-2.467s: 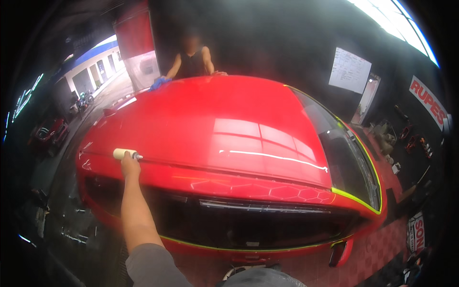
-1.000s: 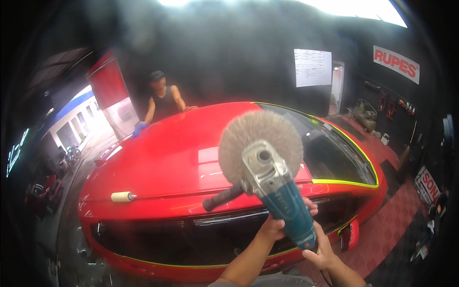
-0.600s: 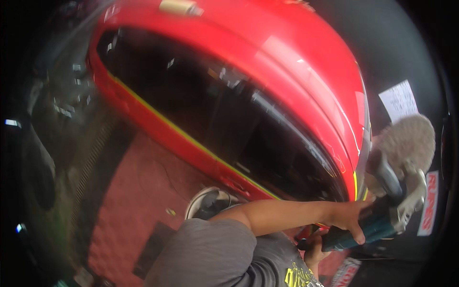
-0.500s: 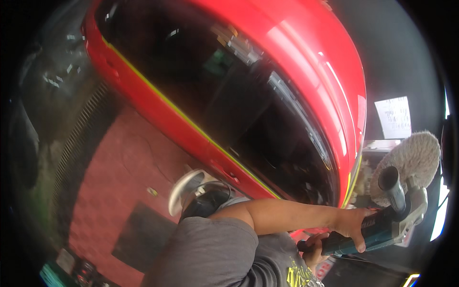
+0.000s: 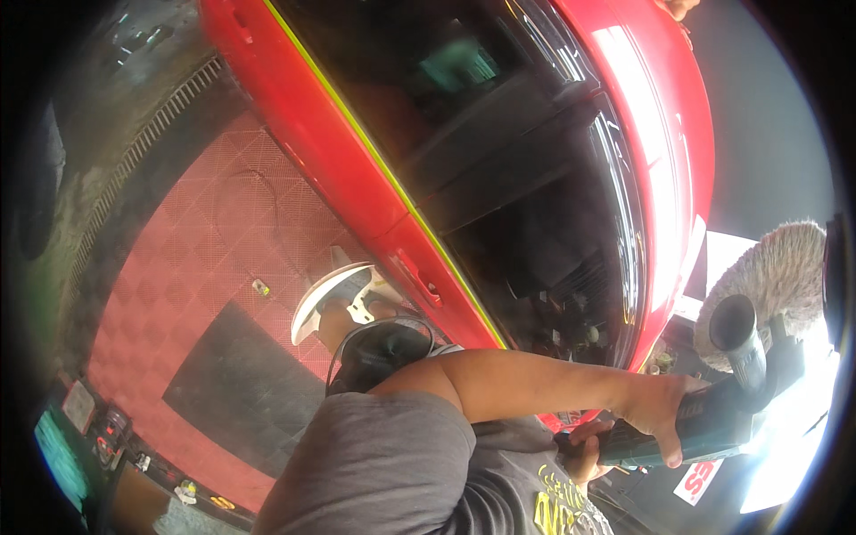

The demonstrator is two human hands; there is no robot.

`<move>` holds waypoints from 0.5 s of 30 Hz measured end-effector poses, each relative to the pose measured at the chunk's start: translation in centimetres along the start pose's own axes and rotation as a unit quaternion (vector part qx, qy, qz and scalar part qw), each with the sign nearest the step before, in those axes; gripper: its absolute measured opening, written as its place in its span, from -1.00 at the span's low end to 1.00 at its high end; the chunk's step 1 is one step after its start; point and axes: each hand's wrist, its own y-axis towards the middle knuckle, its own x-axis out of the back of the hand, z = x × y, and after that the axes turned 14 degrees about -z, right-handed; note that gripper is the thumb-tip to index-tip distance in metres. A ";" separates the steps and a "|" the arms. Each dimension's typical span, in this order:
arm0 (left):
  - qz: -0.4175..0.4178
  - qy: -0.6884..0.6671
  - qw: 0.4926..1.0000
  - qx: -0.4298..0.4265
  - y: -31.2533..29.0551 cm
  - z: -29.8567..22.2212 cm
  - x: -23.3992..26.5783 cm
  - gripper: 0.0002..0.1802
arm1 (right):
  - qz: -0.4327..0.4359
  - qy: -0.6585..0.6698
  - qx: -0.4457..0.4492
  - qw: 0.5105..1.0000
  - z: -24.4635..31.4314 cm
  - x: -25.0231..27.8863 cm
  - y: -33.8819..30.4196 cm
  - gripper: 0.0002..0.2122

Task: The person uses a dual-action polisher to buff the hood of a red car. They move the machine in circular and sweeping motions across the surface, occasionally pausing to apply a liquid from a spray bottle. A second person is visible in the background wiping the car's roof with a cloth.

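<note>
Left hand [image 5: 660, 406] clenched round polisher [image 5: 713, 437], right hand [image 5: 584, 453] grasping its tail, off beside car [image 5: 517, 192]. Tape [image 5: 361, 135]'s on; pad [image 5: 780, 276] isn't on paint. Can't tell how much bodywork is finished or left.

The top edge is cropping the red car [image 5: 379, 223]; the rotary polisher [image 5: 713, 435] is partly hiding the left hand [image 5: 657, 406].

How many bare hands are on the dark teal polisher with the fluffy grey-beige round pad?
2: the left hand wraps the body of the dark teal polisher, behind its dark side handle; the right hand, partly hidden, grips its rear end.
</note>
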 end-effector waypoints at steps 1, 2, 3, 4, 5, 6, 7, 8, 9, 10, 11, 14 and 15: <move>-0.002 0.005 1.000 0.003 0.1 -0.1 -0.2 0.06 | 0.017 0.002 0.000 1.000 0.3 0.1 0.3 -0.74; -0.012 0.016 1.000 0.010 0.2 0.1 -0.4 0.06 | 0.015 0.001 -0.005 1.000 0.4 0.5 0.3 -0.74; -0.021 0.027 0.999 0.018 0.2 0.3 -0.5 0.07 | 0.014 0.000 -0.010 1.000 0.4 0.8 0.3 -0.75; -0.029 0.037 0.999 0.026 0.3 0.4 -0.7 0.07 | 0.012 -0.002 -0.015 1.000 0.6 1.1 0.3 -0.75; -0.025 0.028 0.999 0.036 0.4 0.5 -0.7 0.07 | 0.015 -0.005 -0.017 1.000 0.6 1.3 0.2 -0.75; -0.019 0.019 0.999 0.047 0.5 0.5 -0.8 0.07 | 0.018 -0.007 -0.019 1.000 0.7 1.4 0.2 -0.75; -0.014 0.010 0.998 0.058 0.5 0.6 -0.9 0.07 | 0.020 -0.009 -0.021 1.000 0.9 1.4 0.1 -0.75; -0.015 0.011 0.999 0.047 0.5 0.7 -0.9 0.07 | 0.021 -0.016 -0.023 0.999 1.0 1.4 0.2 -0.73; -0.016 0.014 0.999 0.038 0.5 0.8 -1.0 0.07 | 0.020 -0.021 -0.025 0.999 1.2 1.2 0.1 -0.71; -0.016 0.016 0.999 0.029 0.5 0.9 -1.0 0.07 | 0.018 -0.026 -0.026 0.999 1.3 1.1 0.0 -0.69; -0.025 0.007 0.999 0.041 0.5 1.1 -1.3 0.08 | 0.026 -0.026 -0.072 0.997 1.1 2.1 -0.4 -0.70; -0.014 0.001 0.998 0.057 0.9 1.5 -1.4 0.04 | 0.029 -0.041 -0.090 0.995 0.8 3.3 -0.1 -0.73; -0.015 0.071 0.989 0.129 0.6 0.0 -1.3 -0.06 | 0.014 -0.052 -0.082 0.995 0.6 3.5 -0.4 -0.74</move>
